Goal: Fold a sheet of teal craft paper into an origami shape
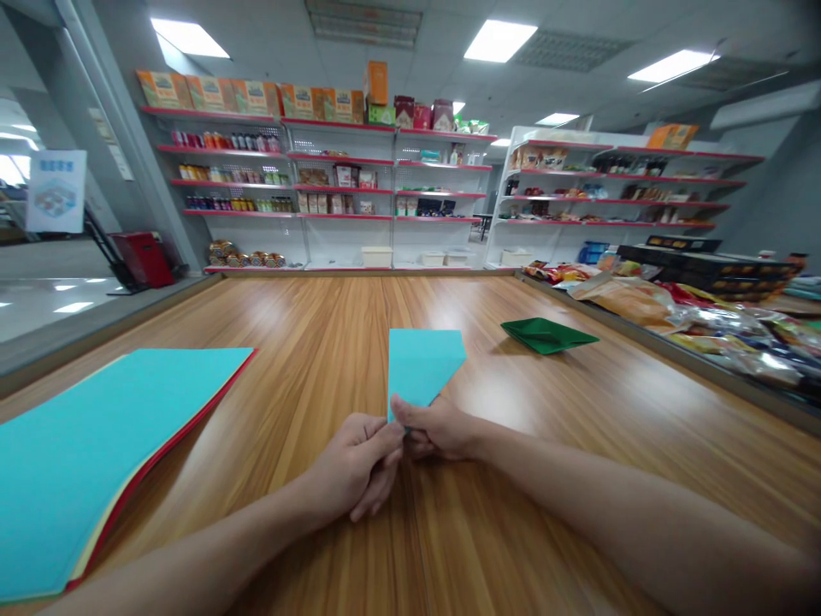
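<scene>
A folded sheet of light blue paper (423,364) points away from me over the middle of the table, its near end narrowing to a tip. My left hand (359,462) pinches that tip between thumb and fingers. Right beside it, my right hand (440,426) grips the paper's lower right edge, thumb on top and the other fingers underneath. The two hands touch at the tip, which they mostly cover. To the right lies a folded green paper piece (548,334) with raised sides. A stack of coloured paper sheets (121,428), blue on top with yellow and red below, rests at the left.
The wooden table (308,342) has a raised dark rim. Packaged snacks (641,304) and black boxes (705,269) crowd the right side beyond the rim. Stocked shelves (346,188) stand behind, and a red box-shaped thing (144,259) is on the floor at left.
</scene>
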A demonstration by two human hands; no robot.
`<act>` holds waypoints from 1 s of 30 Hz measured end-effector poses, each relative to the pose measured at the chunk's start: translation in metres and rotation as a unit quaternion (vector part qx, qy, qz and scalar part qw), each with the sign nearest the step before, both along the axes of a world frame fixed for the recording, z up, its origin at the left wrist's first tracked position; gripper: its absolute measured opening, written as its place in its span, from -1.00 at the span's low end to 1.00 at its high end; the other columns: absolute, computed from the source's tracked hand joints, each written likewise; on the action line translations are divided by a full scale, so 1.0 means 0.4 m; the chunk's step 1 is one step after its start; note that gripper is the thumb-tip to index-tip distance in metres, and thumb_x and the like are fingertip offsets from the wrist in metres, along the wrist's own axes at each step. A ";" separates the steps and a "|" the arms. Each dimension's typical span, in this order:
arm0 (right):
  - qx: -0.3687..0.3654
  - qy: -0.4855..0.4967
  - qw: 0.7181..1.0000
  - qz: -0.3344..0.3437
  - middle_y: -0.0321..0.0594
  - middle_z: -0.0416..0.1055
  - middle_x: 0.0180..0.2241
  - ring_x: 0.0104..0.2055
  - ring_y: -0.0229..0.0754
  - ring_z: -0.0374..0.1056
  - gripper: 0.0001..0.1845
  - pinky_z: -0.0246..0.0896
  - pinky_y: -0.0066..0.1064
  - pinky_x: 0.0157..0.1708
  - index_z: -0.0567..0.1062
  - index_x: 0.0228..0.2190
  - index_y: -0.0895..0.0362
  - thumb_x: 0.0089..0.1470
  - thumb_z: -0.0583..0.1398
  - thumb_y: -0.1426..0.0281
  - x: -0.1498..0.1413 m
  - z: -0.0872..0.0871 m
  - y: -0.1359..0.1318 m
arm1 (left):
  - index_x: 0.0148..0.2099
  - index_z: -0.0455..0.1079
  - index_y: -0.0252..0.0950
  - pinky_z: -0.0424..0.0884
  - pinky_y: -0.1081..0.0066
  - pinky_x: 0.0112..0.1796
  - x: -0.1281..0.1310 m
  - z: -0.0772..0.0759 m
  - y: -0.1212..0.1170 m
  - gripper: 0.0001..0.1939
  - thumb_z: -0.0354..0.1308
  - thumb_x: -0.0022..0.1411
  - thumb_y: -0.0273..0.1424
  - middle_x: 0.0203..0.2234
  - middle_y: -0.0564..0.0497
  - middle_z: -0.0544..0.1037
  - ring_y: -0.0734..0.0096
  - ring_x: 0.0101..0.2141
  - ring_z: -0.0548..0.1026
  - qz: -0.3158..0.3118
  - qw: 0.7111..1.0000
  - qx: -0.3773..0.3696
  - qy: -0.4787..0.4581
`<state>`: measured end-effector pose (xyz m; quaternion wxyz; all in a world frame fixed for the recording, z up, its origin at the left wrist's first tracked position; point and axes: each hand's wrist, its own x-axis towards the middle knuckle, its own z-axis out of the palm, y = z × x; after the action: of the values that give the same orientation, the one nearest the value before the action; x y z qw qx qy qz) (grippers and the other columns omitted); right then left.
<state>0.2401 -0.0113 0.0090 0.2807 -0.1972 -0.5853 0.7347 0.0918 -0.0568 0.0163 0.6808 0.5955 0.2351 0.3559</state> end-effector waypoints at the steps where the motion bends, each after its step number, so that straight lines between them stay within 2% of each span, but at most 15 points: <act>1: 0.000 -0.006 1.000 0.004 -0.52 -0.01 -0.81 -0.78 -0.49 -0.18 -0.38 -0.31 -0.55 -0.77 0.15 -0.71 0.14 -0.11 0.23 -0.09 0.004 0.003 0.003 | -0.57 0.12 -0.25 0.06 0.55 -0.75 -0.001 0.002 -0.001 -0.52 -0.03 0.24 -0.02 -0.95 0.17 0.18 0.60 -0.89 0.06 -0.001 1.000 -0.001 0.002; 8: 0.062 -0.041 0.997 -0.010 -0.48 0.06 -0.80 -0.76 -0.47 -0.11 -0.38 -0.26 -0.53 -0.75 0.17 -0.72 0.15 -0.17 0.27 -0.08 0.052 -0.001 0.037 | -0.59 0.07 -0.24 0.04 0.55 -0.76 0.004 0.020 -0.011 -0.51 0.00 0.22 -0.02 -0.96 0.17 0.16 0.62 -0.90 0.02 0.022 0.999 -0.010 0.024; 12: 0.085 -0.046 0.993 -0.069 -0.51 0.03 -0.79 -0.75 -0.46 -0.14 -0.38 -0.29 -0.52 -0.75 0.14 -0.69 0.12 -0.20 0.26 -0.11 0.068 0.005 0.052 | -0.61 0.06 -0.24 0.02 0.55 -0.76 -0.003 0.027 -0.017 -0.51 -0.01 0.22 -0.05 -0.96 0.18 0.15 0.64 -0.90 -0.01 0.046 0.998 -0.020 0.039; 18: 0.129 -0.047 0.980 -0.141 -0.51 0.03 -0.79 -0.74 -0.46 -0.14 -0.45 -0.32 -0.52 -0.74 0.16 -0.69 0.13 -0.15 0.31 0.04 0.124 0.014 0.120 | -0.62 0.04 -0.23 -0.02 0.55 -0.75 -0.010 0.025 -0.010 -0.52 0.00 0.20 -0.07 -0.96 0.19 0.13 0.65 -0.90 -0.03 0.083 0.995 -0.026 0.054; 22: 0.153 -0.055 0.974 -0.159 -0.44 0.08 -0.81 -0.75 -0.47 -0.10 -0.43 -0.34 -0.51 -0.72 0.18 -0.77 0.17 -0.10 0.31 0.11 0.152 0.008 0.160 | -0.62 0.04 -0.23 -0.01 0.54 -0.74 -0.008 0.023 -0.006 -0.53 0.00 0.19 -0.07 -0.96 0.19 0.13 0.66 -0.90 -0.02 0.110 0.992 -0.032 0.060; 26: 0.141 -0.037 0.974 -0.174 -0.45 0.02 -0.84 -0.76 -0.46 -0.12 -0.37 -0.33 -0.51 -0.71 0.15 -0.80 0.15 -0.02 0.22 0.00 0.159 0.004 0.177 | -0.61 0.04 -0.23 -0.01 0.55 -0.74 -0.007 0.022 -0.009 -0.52 0.01 0.19 -0.05 -0.96 0.20 0.13 0.67 -0.90 -0.02 0.122 0.990 -0.027 0.062; 30: 0.109 -0.016 0.978 -0.176 -0.45 -0.01 -0.84 -0.78 -0.43 -0.12 -0.32 -0.29 -0.51 -0.73 0.15 -0.78 0.13 0.00 0.07 -0.16 0.132 0.005 0.152 | -0.58 0.08 -0.24 0.00 0.56 -0.75 -0.002 0.015 -0.008 -0.51 0.01 0.20 -0.01 -0.94 0.20 0.15 0.64 -0.89 0.01 0.122 0.991 -0.013 0.056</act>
<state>0.2929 0.0493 0.0112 0.4162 -0.2768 -0.6224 0.6024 0.0911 -0.0599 0.0222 0.6258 0.5726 0.3481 0.3991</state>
